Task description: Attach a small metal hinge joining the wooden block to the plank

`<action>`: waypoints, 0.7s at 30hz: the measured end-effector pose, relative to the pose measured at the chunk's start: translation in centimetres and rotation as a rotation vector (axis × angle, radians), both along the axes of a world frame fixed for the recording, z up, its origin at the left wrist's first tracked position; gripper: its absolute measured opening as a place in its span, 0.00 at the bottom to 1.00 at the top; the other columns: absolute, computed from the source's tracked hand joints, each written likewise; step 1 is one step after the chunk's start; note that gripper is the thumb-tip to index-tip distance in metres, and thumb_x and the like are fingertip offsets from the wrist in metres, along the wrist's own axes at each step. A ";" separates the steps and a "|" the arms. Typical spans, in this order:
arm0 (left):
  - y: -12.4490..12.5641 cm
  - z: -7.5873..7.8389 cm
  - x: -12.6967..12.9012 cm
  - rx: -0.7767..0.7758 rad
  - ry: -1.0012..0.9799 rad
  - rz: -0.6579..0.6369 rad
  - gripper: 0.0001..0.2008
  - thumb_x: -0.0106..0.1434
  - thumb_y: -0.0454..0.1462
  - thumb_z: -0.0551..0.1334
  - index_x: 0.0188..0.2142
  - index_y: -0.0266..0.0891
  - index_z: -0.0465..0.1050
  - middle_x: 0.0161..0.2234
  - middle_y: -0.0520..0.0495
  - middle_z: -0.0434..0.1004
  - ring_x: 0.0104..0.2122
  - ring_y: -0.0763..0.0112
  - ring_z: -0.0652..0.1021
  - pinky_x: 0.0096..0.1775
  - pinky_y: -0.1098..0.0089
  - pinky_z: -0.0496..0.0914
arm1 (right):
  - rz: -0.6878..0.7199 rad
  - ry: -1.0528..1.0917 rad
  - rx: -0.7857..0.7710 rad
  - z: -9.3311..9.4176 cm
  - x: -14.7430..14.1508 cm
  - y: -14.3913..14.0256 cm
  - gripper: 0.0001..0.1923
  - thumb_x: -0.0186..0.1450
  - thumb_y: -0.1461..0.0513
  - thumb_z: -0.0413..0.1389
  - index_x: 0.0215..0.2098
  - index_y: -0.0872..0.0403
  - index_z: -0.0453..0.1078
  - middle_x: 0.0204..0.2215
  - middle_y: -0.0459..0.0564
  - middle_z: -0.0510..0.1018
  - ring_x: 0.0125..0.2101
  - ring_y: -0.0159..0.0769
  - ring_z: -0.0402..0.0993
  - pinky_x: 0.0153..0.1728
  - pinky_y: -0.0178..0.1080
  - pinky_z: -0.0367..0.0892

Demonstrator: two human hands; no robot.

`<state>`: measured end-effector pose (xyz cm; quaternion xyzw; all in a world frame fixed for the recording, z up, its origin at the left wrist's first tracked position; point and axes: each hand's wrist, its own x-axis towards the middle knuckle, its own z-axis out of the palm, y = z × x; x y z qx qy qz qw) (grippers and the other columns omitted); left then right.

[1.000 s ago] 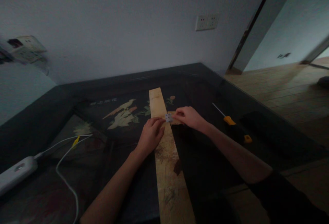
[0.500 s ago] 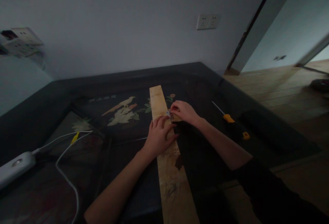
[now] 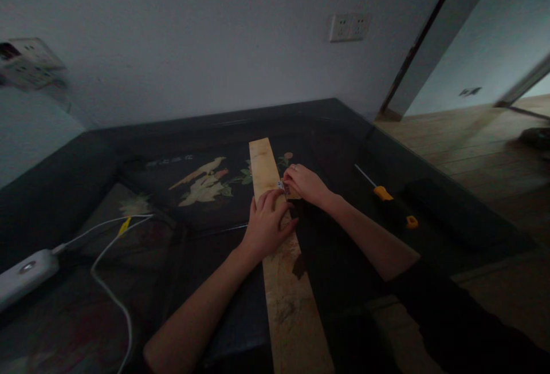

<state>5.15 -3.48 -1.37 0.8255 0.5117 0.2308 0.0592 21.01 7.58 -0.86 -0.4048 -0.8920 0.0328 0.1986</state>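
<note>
At the lower left of the frame, a white, elongated plastic power strip lies on the dark, glossy surface, its thin white cable looping rightward past a small yellow tag. Right of these, left of the middle, a pale bird-and-flower picture decorates the surface.

At the middle, the left hand is spread fairly wide across a long, flat, pale wooden board, which runs from the centre to the bottom edge. The board looks stiff and fairly light, dry rather than slippery; a flat palm across its width, or a grip on both long edges, should steady it.

Against its right edge, just beyond the left fingers, sit a small silvery metal hinge and a short pale wooden block, both partly covered. The right hand touches there, its fingers drawn narrow; which piece they pinch, if either, I cannot tell. The hinge is probably light, rigid and fiddly, best taken by its leaf edges.

At centre right, well apart, lies a yellow-and-black screwdriver with a slim metal shaft.
</note>
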 end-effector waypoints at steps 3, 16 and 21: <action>0.0 -0.1 0.0 -0.006 -0.016 0.005 0.14 0.63 0.43 0.59 0.47 0.45 0.71 0.59 0.40 0.61 0.59 0.50 0.60 0.57 0.43 0.56 | 0.023 -0.020 0.023 -0.2 0.0 0.1 0.05 0.68 0.65 0.51 0.37 0.56 0.68 0.37 0.52 0.73 0.41 0.40 0.67 0.45 0.39 0.62; 0.0 0.0 0.0 -0.002 0.022 0.007 0.14 0.64 0.44 0.58 0.48 0.46 0.70 0.59 0.40 0.60 0.59 0.50 0.60 0.57 0.44 0.57 | -0.008 -0.146 0.092 -0.2 -0.1 0.1 0.10 0.71 0.62 0.45 0.41 0.58 0.66 0.39 0.55 0.74 0.40 0.42 0.68 0.43 0.40 0.62; 0.0 0.1 0.1 -0.012 0.034 0.017 0.14 0.63 0.43 0.59 0.48 0.45 0.71 0.59 0.40 0.60 0.59 0.51 0.60 0.57 0.45 0.56 | -0.009 -0.163 0.092 -0.2 -0.1 0.1 0.11 0.71 0.62 0.45 0.41 0.59 0.66 0.40 0.57 0.74 0.40 0.42 0.68 0.43 0.41 0.62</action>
